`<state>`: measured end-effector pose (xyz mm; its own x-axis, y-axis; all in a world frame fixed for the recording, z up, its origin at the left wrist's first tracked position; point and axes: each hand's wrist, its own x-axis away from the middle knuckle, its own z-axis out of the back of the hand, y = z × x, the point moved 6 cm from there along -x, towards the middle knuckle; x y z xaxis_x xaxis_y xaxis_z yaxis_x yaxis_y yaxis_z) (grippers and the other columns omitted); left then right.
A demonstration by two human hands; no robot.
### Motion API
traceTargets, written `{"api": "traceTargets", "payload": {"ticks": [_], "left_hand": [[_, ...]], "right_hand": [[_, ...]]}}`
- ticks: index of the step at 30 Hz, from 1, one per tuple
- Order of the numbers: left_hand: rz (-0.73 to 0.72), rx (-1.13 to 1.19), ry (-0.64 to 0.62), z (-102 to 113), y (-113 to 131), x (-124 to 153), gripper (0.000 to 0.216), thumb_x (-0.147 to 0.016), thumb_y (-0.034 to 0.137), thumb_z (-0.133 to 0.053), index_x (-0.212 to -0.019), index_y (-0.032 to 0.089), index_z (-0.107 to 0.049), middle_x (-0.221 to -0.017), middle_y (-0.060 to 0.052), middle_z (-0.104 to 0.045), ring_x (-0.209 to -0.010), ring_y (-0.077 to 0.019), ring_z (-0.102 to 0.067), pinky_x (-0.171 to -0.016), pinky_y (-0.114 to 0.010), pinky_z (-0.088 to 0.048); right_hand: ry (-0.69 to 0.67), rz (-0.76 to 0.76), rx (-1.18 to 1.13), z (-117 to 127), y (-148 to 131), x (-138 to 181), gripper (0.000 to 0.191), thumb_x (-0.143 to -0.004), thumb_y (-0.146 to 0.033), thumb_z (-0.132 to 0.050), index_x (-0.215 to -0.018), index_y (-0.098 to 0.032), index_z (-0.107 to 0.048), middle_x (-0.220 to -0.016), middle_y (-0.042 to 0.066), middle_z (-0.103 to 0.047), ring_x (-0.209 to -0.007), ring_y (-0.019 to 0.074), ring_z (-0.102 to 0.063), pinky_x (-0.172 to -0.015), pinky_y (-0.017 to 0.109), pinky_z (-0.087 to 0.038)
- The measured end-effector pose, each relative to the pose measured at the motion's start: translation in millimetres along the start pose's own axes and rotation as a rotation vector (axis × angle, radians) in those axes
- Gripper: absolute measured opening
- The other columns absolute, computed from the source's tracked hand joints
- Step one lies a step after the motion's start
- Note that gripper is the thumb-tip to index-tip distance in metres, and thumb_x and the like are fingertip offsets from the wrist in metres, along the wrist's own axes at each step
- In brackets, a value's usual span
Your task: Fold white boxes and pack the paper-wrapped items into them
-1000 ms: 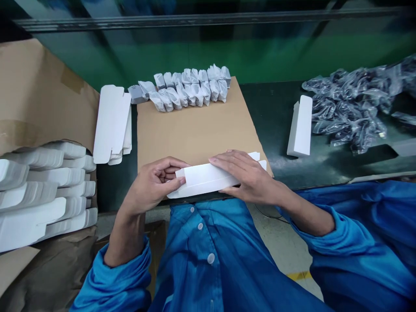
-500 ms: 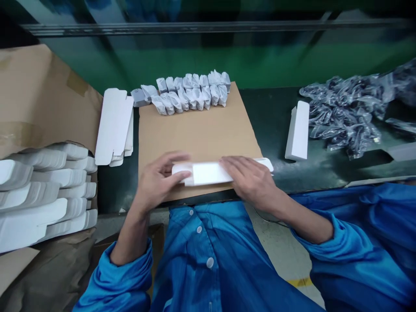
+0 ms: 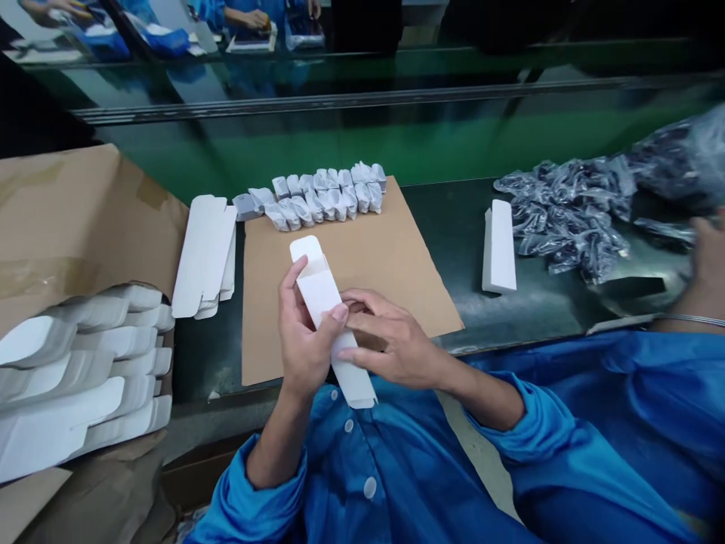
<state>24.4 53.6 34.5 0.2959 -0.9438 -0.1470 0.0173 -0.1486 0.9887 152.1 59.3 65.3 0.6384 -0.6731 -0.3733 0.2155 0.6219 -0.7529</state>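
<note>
A long white carton (image 3: 324,293) is tilted above the near edge of the brown cardboard sheet (image 3: 396,264). Its upper end stands open, with a flap sticking up. My left hand (image 3: 309,332) is wrapped round the carton's middle, thumb across the front face. From the right, my right hand (image 3: 396,336) touches the lower half, its thumb on the front and its fingers curled at the side. Part of the lower carton is behind the fingers. Beyond the hands, two rows of small wrapped items (image 3: 328,200) lie along the sheet's far edge.
Flat white cartons (image 3: 201,249) lie left of the sheet, beside a large cardboard box (image 3: 84,219) full of folded cartons. Another white carton (image 3: 499,245) stands at right, near bagged dark items (image 3: 572,211). A co-worker's hand (image 3: 708,257) is at the far right.
The carton has turned from lying level to a steep tilt, its open end now up. My left hand has closed round its middle, and my right hand has shifted left. The camera view has tilted upward.
</note>
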Motion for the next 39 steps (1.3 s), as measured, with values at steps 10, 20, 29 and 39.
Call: {"api": "traceTargets", "payload": {"ticks": [10, 20, 29, 39], "left_hand": [[0.035, 0.082, -0.062, -5.4, 6.1, 8.0, 0.063, -0.09, 0.048, -0.055, -0.147, 0.034, -0.032, -0.125, -0.009, -0.059, -0.091, -0.0215, -0.067, -0.074, -0.033, -0.059], [0.085, 0.172, -0.088, 0.6, -0.5, 15.1, 0.039, -0.084, 0.037, -0.067, -0.118, 0.028, -0.05, -0.084, 0.001, -0.063, -0.064, -0.0128, -0.065, -0.057, -0.024, -0.056], [-0.047, -0.269, -0.214, 7.8, -4.2, 10.2, 0.035, -0.081, 0.04, -0.07, -0.106, 0.022, -0.052, -0.095, -0.005, -0.065, -0.069, -0.0157, -0.065, -0.059, -0.027, -0.051], [-0.279, -0.27, 0.012, 6.5, 1.1, 9.9, 0.05, -0.076, 0.035, -0.078, -0.115, 0.024, -0.049, -0.112, -0.006, -0.06, -0.097, -0.0201, -0.065, -0.078, -0.032, -0.054]], "right_hand": [[0.345, -0.018, -0.067, 11.9, 2.3, -6.3, 0.052, -0.093, -0.032, -0.06, -0.142, -0.024, -0.045, -0.134, 0.011, -0.06, -0.115, 0.0203, -0.062, -0.093, 0.036, -0.056], [-0.106, 0.059, -0.103, 20.1, 5.2, -11.2, 0.061, -0.085, -0.041, -0.07, -0.139, -0.022, -0.05, -0.139, 0.013, -0.054, -0.129, 0.0244, -0.052, -0.104, 0.04, -0.048], [0.094, -0.367, -0.76, 27.1, 33.0, -47.3, 0.038, -0.085, -0.052, -0.066, -0.073, -0.015, -0.063, -0.068, -0.002, -0.059, -0.063, 0.0087, -0.056, -0.061, 0.022, -0.047], [0.029, -0.379, -0.678, 18.2, 34.0, -46.8, 0.026, -0.075, -0.036, -0.079, -0.084, -0.015, -0.067, -0.079, 0.0, -0.066, -0.071, 0.011, -0.057, -0.064, 0.024, -0.044]]}}
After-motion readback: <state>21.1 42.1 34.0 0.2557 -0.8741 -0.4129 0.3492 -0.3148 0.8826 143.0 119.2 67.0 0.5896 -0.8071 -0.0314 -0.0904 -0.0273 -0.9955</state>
